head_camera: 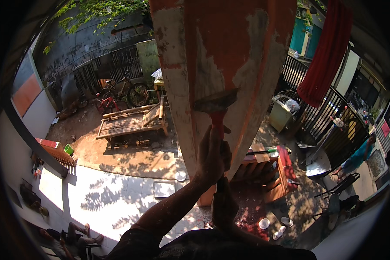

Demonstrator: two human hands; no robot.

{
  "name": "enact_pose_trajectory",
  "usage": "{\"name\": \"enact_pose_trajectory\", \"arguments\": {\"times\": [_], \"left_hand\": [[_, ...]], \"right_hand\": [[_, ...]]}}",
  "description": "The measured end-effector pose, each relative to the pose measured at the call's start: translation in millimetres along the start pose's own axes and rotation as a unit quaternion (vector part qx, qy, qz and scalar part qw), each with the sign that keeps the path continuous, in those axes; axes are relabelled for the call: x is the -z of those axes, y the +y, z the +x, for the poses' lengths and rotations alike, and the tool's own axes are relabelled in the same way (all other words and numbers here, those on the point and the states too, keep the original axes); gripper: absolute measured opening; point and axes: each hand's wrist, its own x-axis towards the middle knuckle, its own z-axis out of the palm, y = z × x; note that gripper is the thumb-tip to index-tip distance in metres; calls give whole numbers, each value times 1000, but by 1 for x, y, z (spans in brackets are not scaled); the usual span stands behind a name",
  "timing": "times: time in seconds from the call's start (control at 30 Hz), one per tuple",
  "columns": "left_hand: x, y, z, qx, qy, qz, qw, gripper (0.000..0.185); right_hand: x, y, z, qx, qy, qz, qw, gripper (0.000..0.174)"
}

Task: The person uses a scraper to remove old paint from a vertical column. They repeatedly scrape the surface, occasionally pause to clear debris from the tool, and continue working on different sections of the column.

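A wide-bladed paint scraper [217, 101] with a red neck lies against a pillar [214, 42] in front of me. Orange paint covers parts of the pillar's face, while bare grey-white patches show around it. My left hand [213, 156] is wrapped around the scraper's handle just below the red neck. Lower down, my right hand [223, 203] grips the end of the same handle. The blade's edge meets the surface close to the ragged lower border of the orange paint. Fingers and shadow hide much of the handle.
Beyond the pillar on the left stands a bamboo bench [133, 122], with bicycles [123, 94] behind it. A red-topped wooden piece [281, 172] stands low at right. White slippers [282, 227] lie on the ground. One person sits at lower left; another is at far right.
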Motion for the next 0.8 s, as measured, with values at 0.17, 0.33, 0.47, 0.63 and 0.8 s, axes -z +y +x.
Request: {"name": "enact_pose_trajectory", "arguments": {"times": [0.17,0.33,0.47,0.63,0.8], "left_hand": [[-36,52,27,-19,-14,-58,998,45],[-61,81,36,-22,-25,-100,994,45],[-63,72,17,-24,-6,-115,993,43],[-60,70,6,-14,-18,-82,996,42],[-58,80,28,-16,-8,-64,998,38]], "right_hand": [[20,-55,47,-18,-27,-109,993,52],[53,-102,69,126,21,-255,958,48],[59,-105,62,180,10,-280,943,43],[47,-97,58,218,12,-278,936,26],[52,-98,63,203,-6,-267,942,30]]}}
